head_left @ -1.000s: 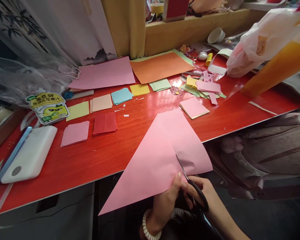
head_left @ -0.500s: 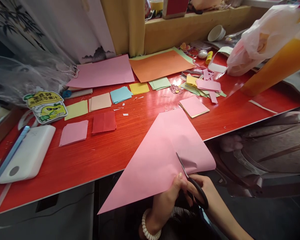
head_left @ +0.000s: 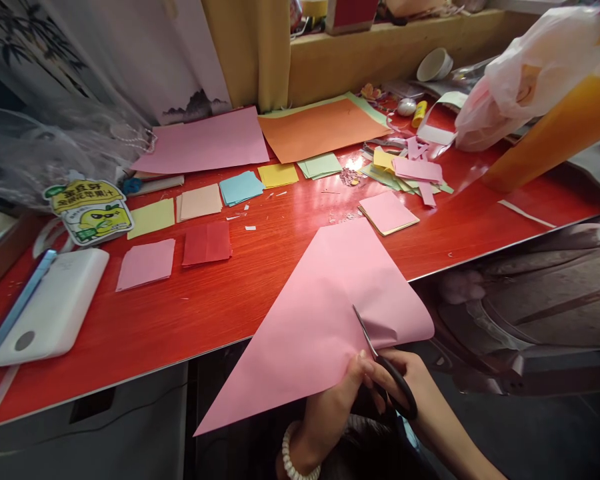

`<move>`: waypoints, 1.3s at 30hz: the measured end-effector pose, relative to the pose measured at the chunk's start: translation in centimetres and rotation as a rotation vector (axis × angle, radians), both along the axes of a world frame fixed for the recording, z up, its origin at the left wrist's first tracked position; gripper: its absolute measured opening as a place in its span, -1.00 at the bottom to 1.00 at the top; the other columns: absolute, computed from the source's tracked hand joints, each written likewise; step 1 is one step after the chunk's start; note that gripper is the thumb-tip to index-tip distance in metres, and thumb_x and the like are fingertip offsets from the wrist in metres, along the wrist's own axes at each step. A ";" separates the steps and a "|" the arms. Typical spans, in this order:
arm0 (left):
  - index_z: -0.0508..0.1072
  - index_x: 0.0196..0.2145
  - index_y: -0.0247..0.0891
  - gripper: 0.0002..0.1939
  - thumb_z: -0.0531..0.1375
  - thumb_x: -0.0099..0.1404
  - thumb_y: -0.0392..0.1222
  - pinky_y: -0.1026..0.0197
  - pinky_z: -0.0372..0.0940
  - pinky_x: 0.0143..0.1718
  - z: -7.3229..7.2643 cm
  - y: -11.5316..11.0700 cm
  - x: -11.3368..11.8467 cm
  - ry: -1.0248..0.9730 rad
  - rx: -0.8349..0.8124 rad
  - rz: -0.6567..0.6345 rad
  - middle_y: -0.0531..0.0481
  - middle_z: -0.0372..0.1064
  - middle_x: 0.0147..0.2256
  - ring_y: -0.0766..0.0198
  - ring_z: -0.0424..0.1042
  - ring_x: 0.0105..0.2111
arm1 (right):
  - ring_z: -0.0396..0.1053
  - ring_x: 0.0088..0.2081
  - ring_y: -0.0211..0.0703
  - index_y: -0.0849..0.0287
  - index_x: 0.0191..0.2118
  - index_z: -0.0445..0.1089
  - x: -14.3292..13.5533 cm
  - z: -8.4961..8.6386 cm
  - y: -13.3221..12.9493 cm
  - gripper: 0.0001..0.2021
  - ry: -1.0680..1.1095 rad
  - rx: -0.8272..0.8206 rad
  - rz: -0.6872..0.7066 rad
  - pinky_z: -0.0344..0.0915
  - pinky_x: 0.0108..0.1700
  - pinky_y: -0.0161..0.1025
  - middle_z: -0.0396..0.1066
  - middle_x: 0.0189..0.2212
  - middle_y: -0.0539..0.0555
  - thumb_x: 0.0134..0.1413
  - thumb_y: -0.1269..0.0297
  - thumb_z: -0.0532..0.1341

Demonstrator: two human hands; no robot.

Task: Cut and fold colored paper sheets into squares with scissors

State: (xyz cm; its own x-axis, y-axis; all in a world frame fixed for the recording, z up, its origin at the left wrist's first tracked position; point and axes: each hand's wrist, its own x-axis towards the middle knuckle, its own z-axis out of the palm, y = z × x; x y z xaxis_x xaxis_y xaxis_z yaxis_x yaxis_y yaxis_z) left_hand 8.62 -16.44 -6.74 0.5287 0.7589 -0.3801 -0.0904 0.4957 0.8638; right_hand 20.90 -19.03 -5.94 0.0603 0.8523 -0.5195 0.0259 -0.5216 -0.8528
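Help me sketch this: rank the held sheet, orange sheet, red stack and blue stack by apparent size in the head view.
1. Held sheet
2. Orange sheet
3. Red stack
4. Blue stack, lying farther back

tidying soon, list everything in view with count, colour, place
Scissors: 1, black-handled, bottom centre
Held sheet: 1, pink, centre
Square paper piles: 8, mixed colours, middle
Large sheets: 3 visible, pink, orange, green, back
Paper scraps: several, mixed colours, right
Power bank: 1, white, left
Slim slab: 1, blue, left
Printed pouch: 1, yellow, left
Cup: 1, white, back right
Clutter: several, mixed, back right
Plastic bags: 2, clear left, whitish right
Tapered object: 1, orange, right
Fabric item: 1, grey, right
Table: 1, red, centre
Curtains: 2, white, mustard, back
Bracelet: 1, cream, bottom
Left hand: 1, gripping held sheet
Right hand: 1, holding scissors
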 end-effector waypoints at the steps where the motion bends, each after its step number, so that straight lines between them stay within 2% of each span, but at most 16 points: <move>1: 0.28 -0.58 -0.18 -0.59 -0.03 0.36 0.01 0.25 0.28 -0.25 0.1 0.0 -0.1 0.004 0.012 -0.023 0.09 0.27 -0.62 0.33 0.25 -0.57 | 0.04 -0.66 -0.33 0.20 -0.64 0.24 0.0 0.1 0.0 -0.58 -0.006 -0.011 -0.007 -0.04 -0.55 -0.32 0.13 -0.77 -0.08 -0.06 -0.05 0.25; 7: 0.26 -0.59 -0.18 -0.55 -0.10 0.40 0.00 0.22 0.24 -0.18 0.8 0.1 -0.3 0.054 0.066 -0.097 0.05 0.29 -0.57 0.31 0.13 -0.57 | 0.04 -0.66 -0.32 0.18 -0.68 0.21 -0.1 0.5 0.2 -0.55 -0.026 -0.008 -0.015 -0.02 -0.56 -0.32 0.14 -0.77 -0.07 -0.12 -0.09 0.26; 11: 0.27 -0.59 -0.18 -0.54 -0.11 0.40 0.01 0.18 0.23 -0.12 0.8 0.0 -0.4 0.099 0.075 -0.097 0.02 0.30 -0.56 0.29 0.18 -0.53 | 0.04 -0.66 -0.32 0.16 -0.69 0.19 -0.1 0.5 0.2 -0.55 -0.038 0.017 -0.001 0.01 -0.56 -0.31 0.12 -0.76 -0.07 -0.11 -0.08 0.26; 16: 0.30 -0.60 -0.20 -0.54 -0.07 0.39 -0.01 0.21 0.27 -0.20 0.8 -0.1 -0.5 0.080 0.055 -0.086 0.02 0.33 -0.55 0.31 0.22 -0.53 | 0.04 -0.66 -0.32 0.16 -0.69 0.17 -0.3 0.7 0.3 -0.54 -0.036 0.000 -0.026 0.04 -0.54 -0.32 0.13 -0.76 -0.07 -0.13 -0.09 0.27; 21: 0.33 -0.59 -0.21 -0.57 -0.03 0.38 -0.04 0.21 0.27 -0.21 0.6 -0.3 -0.6 0.099 0.064 -0.071 0.01 0.33 -0.55 0.27 0.32 -0.44 | 0.04 -0.66 -0.33 0.16 -0.69 0.18 -0.4 0.6 0.2 -0.54 -0.019 0.003 -0.040 0.06 -0.54 -0.32 0.12 -0.77 -0.08 -0.13 -0.09 0.27; 35: 0.30 -0.54 -0.19 -0.61 -0.08 0.38 -0.02 0.18 0.23 -0.13 0.8 -0.5 -0.7 0.188 0.131 -0.116 -0.03 0.32 -0.46 0.24 0.29 -0.38 | 0.08 -0.65 -0.30 0.15 -0.70 0.15 0.0 0.4 0.3 -0.55 -0.048 0.024 -0.015 0.04 -0.55 -0.31 0.10 -0.76 -0.07 -0.07 -0.05 0.23; 39: 0.32 -0.52 -0.19 -0.65 -0.03 0.36 -0.03 0.20 0.25 -0.17 0.7 -0.6 -0.7 0.221 0.112 -0.108 -0.03 0.33 -0.45 0.24 0.32 -0.37 | 0.10 -0.65 -0.28 0.15 -0.69 0.16 0.1 0.1 0.2 -0.55 -0.109 0.030 -0.015 0.05 -0.55 -0.31 0.12 -0.76 -0.06 -0.06 -0.06 0.23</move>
State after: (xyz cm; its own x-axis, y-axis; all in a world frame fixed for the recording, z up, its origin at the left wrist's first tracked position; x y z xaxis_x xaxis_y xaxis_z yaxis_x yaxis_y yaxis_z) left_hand 7.90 -17.09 -6.00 0.5229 0.7461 -0.4121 0.1545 0.3925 0.9067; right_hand 20.98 -18.86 -5.81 0.1278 0.8660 -0.4834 0.1117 -0.4969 -0.8606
